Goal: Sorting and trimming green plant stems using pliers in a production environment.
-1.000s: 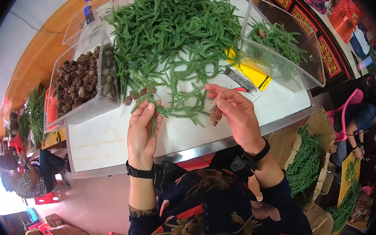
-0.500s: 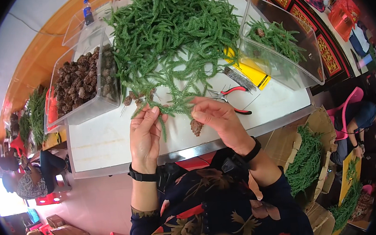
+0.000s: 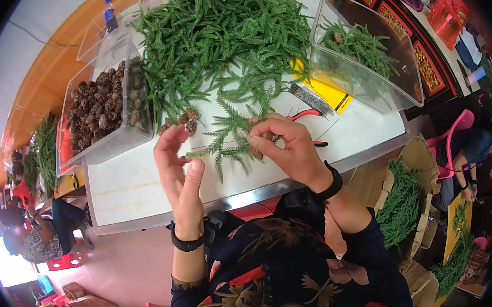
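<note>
My right hand [image 3: 288, 150] pinches an artificial pine sprig [image 3: 230, 132] with spread green needles, above the white table [image 3: 138, 189]. A brown pine cone [image 3: 255, 152] hangs at the sprig's base, partly covered by my right fingers. To the left of the sprig, my left hand [image 3: 181, 177] is raised with thumb and fingers apart, holding nothing. A needle tip comes close to its fingers; whether they touch I cannot tell. Loose pine cones [image 3: 189, 121] lie just beyond my left hand. Pliers with red handles [image 3: 307, 113] lie partly hidden behind my right hand.
A large heap of green sprigs [image 3: 218, 33] covers the far table. Clear bins stand either side: pine cones [image 3: 98, 105] at left, finished-looking sprigs [image 3: 359, 47] at right. Wires [image 3: 310, 100] lie by a yellow packet [image 3: 331, 94]. A cardboard box [image 3: 422, 196] of greenery stands below right.
My left hand has let go of the sprig and moved left, its fingers spreading. My right hand keeps the sprig and has shifted slightly right and upward; the sprig has turned.
</note>
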Motion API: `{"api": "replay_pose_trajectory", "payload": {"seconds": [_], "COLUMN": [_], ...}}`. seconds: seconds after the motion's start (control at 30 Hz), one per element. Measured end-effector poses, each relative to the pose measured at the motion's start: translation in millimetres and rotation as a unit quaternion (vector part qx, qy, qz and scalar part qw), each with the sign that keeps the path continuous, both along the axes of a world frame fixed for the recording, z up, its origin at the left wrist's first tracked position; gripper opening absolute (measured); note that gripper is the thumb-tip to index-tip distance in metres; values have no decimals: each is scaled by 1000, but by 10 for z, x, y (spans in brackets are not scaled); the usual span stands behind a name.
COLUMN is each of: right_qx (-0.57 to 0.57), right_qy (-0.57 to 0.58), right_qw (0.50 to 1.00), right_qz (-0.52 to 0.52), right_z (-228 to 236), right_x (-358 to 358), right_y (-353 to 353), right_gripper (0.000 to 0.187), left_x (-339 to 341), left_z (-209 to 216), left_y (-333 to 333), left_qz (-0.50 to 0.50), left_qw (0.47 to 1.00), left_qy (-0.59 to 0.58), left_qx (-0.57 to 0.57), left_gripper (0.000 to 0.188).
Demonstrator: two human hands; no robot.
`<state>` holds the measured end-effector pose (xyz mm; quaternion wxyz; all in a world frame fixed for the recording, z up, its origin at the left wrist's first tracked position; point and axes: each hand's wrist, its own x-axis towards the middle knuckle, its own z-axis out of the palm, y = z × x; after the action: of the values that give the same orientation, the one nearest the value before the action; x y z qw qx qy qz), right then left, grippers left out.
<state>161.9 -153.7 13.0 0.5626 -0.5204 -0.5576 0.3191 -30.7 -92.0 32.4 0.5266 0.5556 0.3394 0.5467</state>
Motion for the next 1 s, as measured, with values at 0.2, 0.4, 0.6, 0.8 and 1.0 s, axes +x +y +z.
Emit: {"api": "replay_pose_trajectory", "payload": {"seconds": [0.2,0.4,0.6,0.8,1.0], "right_qx": [115,101,7,-74,50], "right_qy": [-172,-189,-75,-19,-210], "right_qw": [976,973,995,996,972], "right_qz": [-72,-90,-59,-54,-92], "right_z": [-26,-38,-55,-68,-95], "right_x": [-97,-142,-114,-105,-121], "right_y": [6,-21,-46,-39,-29], "right_gripper": [9,9,7,7,9], "left_x": [22,78,-12,-6,55], "left_z": [110,-87,-270,-219,-311], "left_y": [43,63,132,119,86], "left_qz": [-11,-62,-170,-207,-189], "left_qw": [964,974,972,954,959], "left_qy": [234,217,105,124,41], "left_qx": [128,20,-122,-180,-206], "left_gripper": [19,15,21,21,19]}}
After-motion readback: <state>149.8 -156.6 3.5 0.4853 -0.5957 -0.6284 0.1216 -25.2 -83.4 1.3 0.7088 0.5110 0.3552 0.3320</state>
